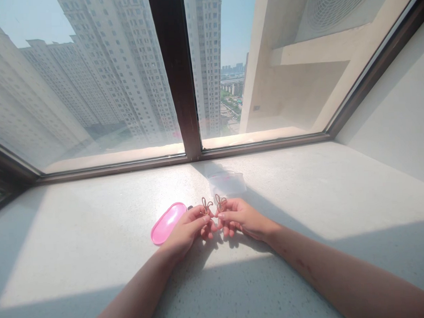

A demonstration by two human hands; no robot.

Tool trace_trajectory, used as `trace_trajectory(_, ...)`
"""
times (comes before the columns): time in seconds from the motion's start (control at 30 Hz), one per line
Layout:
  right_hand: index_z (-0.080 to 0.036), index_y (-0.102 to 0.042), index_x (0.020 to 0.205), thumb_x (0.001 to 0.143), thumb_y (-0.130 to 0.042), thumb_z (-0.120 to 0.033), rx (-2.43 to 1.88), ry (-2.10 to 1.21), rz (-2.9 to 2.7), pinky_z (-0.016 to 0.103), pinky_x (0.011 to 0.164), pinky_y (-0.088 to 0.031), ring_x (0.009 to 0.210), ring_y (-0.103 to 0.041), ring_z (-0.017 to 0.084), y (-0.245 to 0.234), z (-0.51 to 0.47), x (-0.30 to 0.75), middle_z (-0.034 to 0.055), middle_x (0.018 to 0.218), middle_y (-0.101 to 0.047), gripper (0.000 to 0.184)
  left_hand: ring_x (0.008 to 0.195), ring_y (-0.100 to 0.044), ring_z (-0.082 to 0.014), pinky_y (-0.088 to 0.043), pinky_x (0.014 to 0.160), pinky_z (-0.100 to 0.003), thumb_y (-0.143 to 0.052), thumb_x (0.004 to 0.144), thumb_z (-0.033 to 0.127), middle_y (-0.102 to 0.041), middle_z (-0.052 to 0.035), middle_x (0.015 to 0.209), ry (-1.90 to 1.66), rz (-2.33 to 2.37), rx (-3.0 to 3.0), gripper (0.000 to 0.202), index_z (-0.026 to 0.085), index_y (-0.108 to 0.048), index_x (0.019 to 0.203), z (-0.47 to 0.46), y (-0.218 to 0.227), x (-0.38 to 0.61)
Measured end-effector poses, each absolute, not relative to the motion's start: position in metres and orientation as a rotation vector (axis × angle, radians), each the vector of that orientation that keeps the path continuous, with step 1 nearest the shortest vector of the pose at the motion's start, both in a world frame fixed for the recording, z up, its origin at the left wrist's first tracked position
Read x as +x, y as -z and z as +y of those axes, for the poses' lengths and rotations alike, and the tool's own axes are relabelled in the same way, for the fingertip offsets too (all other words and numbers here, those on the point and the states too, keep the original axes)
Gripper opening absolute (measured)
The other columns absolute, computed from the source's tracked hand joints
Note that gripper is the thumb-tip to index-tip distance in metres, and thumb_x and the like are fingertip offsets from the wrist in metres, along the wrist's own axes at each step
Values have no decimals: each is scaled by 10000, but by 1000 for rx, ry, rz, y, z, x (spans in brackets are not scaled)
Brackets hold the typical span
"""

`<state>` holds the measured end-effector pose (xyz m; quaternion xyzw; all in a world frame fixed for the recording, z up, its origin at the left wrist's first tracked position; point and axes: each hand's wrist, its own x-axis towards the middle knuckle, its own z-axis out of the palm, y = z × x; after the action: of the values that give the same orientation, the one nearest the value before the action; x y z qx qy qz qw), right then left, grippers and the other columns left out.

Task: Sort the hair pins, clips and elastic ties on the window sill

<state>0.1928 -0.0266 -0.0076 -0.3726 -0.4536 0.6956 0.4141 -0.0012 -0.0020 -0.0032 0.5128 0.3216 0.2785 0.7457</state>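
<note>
My left hand (191, 228) pinches a bunched, thin brown hair tie (205, 205) between thumb and fingers, its loops standing up above the fingertips. A second looped brown hair tie (220, 203) is pinched the same way in my right hand (244, 218). The two hands sit side by side, fingertips almost meeting, just over the pale sill. Whether the two bunches are joined is hidden by the fingers. Left of my left hand lies a shallow pink plastic lid (167, 223), partly covered by that hand. Behind my right hand is a clear plastic box (228, 183).
The speckled white sill (97, 256) carries bands of sun and shadow. A dark window frame (175, 63) with glass panes runs along the back, with tall buildings beyond. A white wall (394, 101) bounds the right side. A small dark object (190, 207) shows beside the lid.
</note>
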Motion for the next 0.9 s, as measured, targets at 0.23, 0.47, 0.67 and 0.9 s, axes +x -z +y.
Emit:
trace_trajectory(0.23, -94, -634, 856, 773, -701, -293, -934, -1751, -1149, 162, 432, -479, 485, -625, 96, 8, -27, 193, 59, 691, -679, 226, 597, -577, -106, -389, 566, -222, -588, 867, 275, -639, -32, 749, -605, 707, 1128, 136, 144, -572, 900, -2, 3, -1)
trace_trajectory(0.47, -100, -624, 834, 759, -712, -299, -939, -1748, -1144, 156, 414, -468, 489, -628, 100, 7, -26, 193, 63, 697, -682, 230, 594, -575, -111, -389, 566, -228, -615, 845, 289, -648, -40, 746, -610, 710, 1114, 158, 141, -583, 894, -2, 2, 0)
trace_trajectory(0.67, -107, -616, 834, 758, -708, -290, -943, -1745, -1138, 158, 410, -463, 487, -627, 102, 7, -27, 194, 59, 693, -679, 218, 593, -571, -110, -383, 567, -229, -627, 835, 293, -653, -34, 741, -608, 719, 1100, 151, 152, -587, 870, -2, 1, 0)
trace_trajectory(0.9, -107, -609, 828, 750, -713, -299, -951, -1741, -1139, 161, 408, -454, 487, -625, 105, 7, -27, 193, 54, 681, -669, 232, 591, -569, -110, -380, 566, -231, -645, 821, 314, -656, -37, 744, -614, 730, 1094, 177, 151, -590, 860, -2, 0, 1)
